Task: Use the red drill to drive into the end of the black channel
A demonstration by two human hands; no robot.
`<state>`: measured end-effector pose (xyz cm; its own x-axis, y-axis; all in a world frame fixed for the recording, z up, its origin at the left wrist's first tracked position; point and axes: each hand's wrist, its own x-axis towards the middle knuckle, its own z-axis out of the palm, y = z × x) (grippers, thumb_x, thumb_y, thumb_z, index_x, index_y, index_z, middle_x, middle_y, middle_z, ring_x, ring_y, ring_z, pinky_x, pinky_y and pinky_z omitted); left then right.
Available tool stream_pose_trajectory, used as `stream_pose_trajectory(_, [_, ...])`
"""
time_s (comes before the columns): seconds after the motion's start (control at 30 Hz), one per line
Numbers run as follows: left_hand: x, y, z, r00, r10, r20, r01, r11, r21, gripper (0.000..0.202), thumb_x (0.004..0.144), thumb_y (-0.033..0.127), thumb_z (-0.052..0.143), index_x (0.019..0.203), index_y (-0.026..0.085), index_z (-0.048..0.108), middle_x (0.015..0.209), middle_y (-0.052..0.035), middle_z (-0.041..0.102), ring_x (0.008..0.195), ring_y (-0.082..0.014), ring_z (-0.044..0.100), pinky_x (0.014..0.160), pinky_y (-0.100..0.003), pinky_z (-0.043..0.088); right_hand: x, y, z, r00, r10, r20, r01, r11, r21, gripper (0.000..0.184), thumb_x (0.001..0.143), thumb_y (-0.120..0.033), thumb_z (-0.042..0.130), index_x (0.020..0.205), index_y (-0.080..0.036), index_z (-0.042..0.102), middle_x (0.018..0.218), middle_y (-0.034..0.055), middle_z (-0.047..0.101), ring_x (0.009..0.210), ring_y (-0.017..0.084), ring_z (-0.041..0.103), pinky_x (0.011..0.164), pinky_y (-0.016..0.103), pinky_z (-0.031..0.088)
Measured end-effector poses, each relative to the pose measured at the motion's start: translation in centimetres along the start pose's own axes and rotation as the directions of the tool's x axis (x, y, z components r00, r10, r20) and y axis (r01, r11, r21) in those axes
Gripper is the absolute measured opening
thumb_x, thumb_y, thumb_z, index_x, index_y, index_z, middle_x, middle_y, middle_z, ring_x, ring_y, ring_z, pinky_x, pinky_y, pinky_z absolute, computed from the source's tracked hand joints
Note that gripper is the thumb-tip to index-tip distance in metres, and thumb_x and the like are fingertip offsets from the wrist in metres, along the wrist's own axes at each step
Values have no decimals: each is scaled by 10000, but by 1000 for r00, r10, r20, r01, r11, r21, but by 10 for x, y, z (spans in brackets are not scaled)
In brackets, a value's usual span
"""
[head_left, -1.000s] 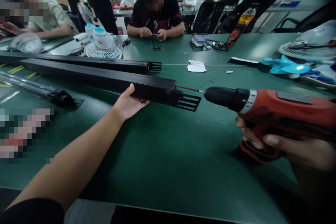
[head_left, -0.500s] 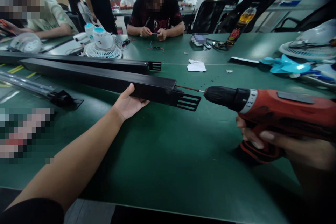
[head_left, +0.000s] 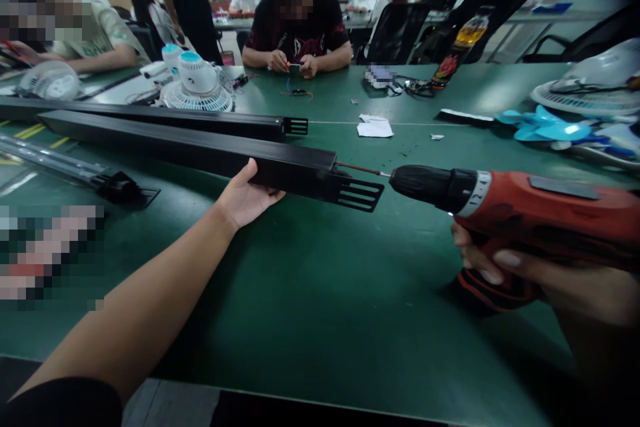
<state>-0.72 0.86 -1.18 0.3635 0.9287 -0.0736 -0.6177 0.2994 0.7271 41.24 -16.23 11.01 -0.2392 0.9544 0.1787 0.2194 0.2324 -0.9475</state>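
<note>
A long black square housing [head_left: 200, 150] lies across the green table [head_left: 310, 280], its slotted end bracket [head_left: 357, 193] pointing right. My left hand [head_left: 246, 199] grips the housing near that end, thumb on its front face. My right hand [head_left: 530, 273] is wrapped round the handle of a red and black cordless drill [head_left: 525, 210]. The drill's long thin bit [head_left: 361, 169] reaches into the end of the housing, just above the bracket.
A second black housing [head_left: 150, 119] lies behind the first, and a clear tube with a black end cap [head_left: 75, 170] lies at the left. Small white fans [head_left: 197, 83], blue fan blades [head_left: 545, 128], paper scraps [head_left: 375, 128] and a bottle [head_left: 457, 47] sit further back. Other people sit across the table.
</note>
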Motion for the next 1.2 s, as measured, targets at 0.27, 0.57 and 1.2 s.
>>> stream_pose_trajectory(0.27, [2,-1,-2,1000,2,4,-2,1000,-9,560,1011,675,996,1410,305,864,1409,-124,938,1499,-392,826,1210,-480,687,2,-4,1,1000,-9,7,9,1000,2,318,711,-436,676,912,-191,664,444,10,581,290,131,456,219,249,349])
stream_pose_trajectory(0.57, [1,1,-2,1000,-18,15,19,1000,-16,546,1045,699,957,1418,312,860,1407,-115,933,1490,-375,833,1208,-475,705,1,-3,3,1000,-4,-14,4,1000,18,328,695,-423,696,918,-183,691,433,7,576,311,155,498,214,255,361])
stream_pose_trajectory(1.2, [1,0,-2,1000,7,-2,-7,1000,-4,533,1029,661,976,1406,303,856,1440,-132,926,1515,-406,813,1213,-497,698,2,-1,-3,1000,14,20,-14,999,-37,296,696,-419,696,879,-191,649,513,17,587,336,142,501,263,264,395])
